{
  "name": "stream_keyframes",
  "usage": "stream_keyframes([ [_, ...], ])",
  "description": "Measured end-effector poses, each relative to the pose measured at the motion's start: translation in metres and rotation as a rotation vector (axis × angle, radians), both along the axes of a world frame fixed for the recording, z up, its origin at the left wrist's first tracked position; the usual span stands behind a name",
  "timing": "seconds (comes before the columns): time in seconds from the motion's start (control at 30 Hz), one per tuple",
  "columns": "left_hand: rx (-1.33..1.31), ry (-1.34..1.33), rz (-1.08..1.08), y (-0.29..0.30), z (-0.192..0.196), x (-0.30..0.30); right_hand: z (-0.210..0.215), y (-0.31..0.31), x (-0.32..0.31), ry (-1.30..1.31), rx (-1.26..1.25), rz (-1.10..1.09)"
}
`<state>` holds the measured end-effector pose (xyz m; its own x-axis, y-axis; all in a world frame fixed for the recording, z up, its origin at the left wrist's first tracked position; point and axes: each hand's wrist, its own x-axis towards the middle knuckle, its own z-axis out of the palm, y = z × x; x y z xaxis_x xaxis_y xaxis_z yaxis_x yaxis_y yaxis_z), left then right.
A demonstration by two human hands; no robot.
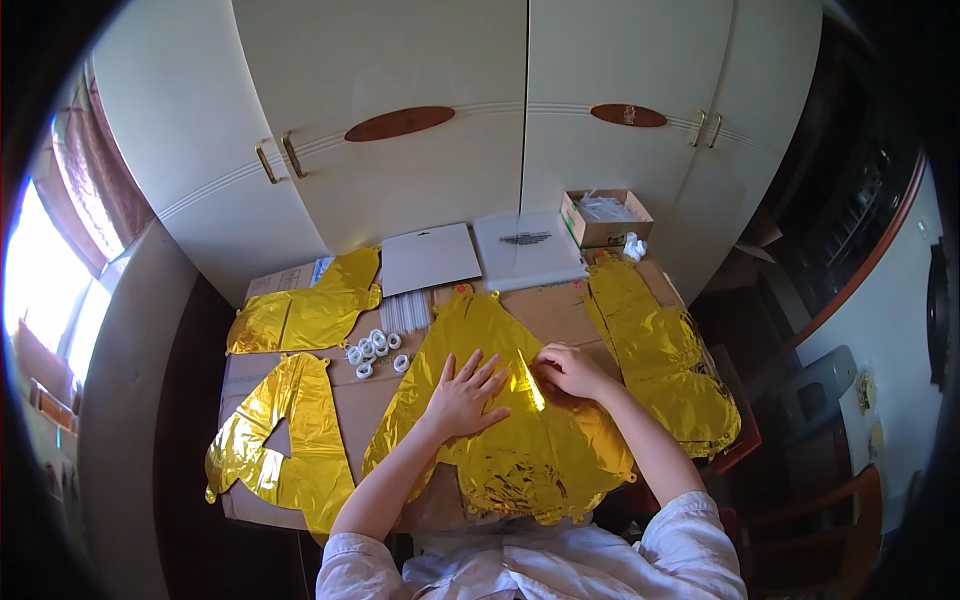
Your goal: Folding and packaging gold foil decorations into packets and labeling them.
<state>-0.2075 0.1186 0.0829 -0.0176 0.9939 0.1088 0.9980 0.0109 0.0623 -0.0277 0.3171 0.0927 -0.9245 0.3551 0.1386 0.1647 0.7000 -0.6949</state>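
Hands (468,395) (two) on one foil balloon (522,435)

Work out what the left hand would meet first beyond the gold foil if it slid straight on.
The left hand, sliding past the gold foil, would probably meet the translucent flat pack with dark print, though its exact line and depth are unclear.

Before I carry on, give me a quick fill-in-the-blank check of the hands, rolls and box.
1. The left hand and right hand are both at the middle gold foil piece, but only the ____ one lies spread flat.
2. The small rolls beside that piece are coloured ____.
3. The open box stands on the table's far ____ side.
Missing words: left; white; right.
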Motion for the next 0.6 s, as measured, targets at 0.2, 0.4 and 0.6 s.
stream_keyframes([
  [0.2,0.012,-0.009,0.003,-0.001,-0.003,-0.001,-0.002,-0.019,0.009,0.166,0.274,0.054],
  [0.4,-0.038,0.025,0.000,0.001,0.001,-0.001,-0.019,-0.016,0.001,0.203,0.397,0.150],
  [0.6,0.026,-0.018,-0.018,0.001,-0.006,-0.003,-0.012,-0.017,-0.001,-0.012,0.481,0.151],
])
